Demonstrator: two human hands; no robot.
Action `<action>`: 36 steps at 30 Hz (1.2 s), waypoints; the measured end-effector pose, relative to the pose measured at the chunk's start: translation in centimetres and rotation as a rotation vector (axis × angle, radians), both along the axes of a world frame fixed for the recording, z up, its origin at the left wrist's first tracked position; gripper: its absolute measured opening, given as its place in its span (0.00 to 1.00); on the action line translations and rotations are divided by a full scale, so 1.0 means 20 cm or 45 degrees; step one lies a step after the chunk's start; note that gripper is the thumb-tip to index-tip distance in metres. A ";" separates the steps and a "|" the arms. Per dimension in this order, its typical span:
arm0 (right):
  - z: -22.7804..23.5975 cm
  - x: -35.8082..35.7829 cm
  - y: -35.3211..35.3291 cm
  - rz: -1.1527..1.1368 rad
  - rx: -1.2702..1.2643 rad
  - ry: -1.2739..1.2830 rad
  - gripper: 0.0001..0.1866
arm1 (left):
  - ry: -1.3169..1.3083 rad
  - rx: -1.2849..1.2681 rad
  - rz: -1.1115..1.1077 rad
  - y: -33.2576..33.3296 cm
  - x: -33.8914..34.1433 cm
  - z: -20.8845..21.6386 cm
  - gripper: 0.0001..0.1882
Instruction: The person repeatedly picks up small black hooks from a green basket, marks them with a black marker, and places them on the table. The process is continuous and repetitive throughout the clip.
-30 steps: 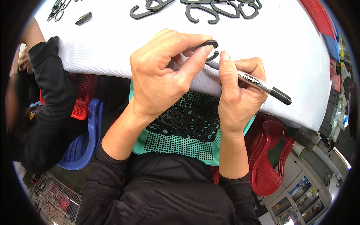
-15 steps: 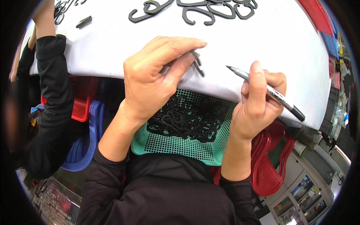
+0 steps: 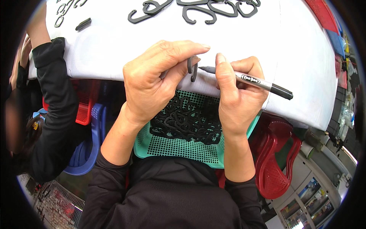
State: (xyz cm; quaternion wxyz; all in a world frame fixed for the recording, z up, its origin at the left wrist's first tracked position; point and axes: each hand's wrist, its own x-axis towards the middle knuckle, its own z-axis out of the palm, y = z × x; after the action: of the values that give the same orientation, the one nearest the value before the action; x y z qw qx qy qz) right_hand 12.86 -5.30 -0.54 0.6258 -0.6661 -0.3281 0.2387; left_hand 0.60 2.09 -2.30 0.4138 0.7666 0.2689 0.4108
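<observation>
Between thumb and fingers, my left hand (image 3: 154,74) pinches a black carabiner-shaped hook (image 3: 193,72), held up over the table's front edge. My right hand (image 3: 242,87) grips a grey marker pen (image 3: 248,78) with black ends. Its dark tip points left and sits close to the hook; whether they touch I cannot tell. Below my hands, a green plastic basket (image 3: 183,150) rests at my lap, holding a heap of black hooks (image 3: 187,120) like the one in my hand. More black hooks (image 3: 198,10) lie on the far part of the white-covered table (image 3: 305,65).
To the left a co-worker's arm in a black sleeve (image 3: 57,84) reaches onto the table, near a black pen cap (image 3: 83,24) and further hooks (image 3: 61,15). A blue stool (image 3: 89,152) and a red basket (image 3: 84,110) stand left below. A dark red chair (image 3: 272,171) stands right.
My right hand has brought the marker leftward, its tip now beside the hook. In my left hand the hook has turned a little. The co-worker's arm has shifted slightly.
</observation>
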 end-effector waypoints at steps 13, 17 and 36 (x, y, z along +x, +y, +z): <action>-0.01 -0.01 0.00 -0.002 0.003 -0.009 0.13 | -0.010 0.058 0.025 0.00 0.00 -0.01 0.16; -0.01 -0.01 0.00 0.002 -0.003 -0.024 0.13 | -0.019 0.043 0.034 0.00 0.00 -0.02 0.16; 0.06 0.03 -0.05 0.066 -0.007 -0.402 0.12 | 0.116 0.248 -0.012 -0.01 0.08 0.01 0.19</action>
State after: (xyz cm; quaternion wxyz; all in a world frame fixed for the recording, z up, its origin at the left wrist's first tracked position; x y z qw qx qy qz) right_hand 13.44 -6.30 0.56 0.5583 -0.6884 -0.4388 0.1482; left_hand 2.18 1.80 -2.04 0.3267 0.8223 0.2425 0.3978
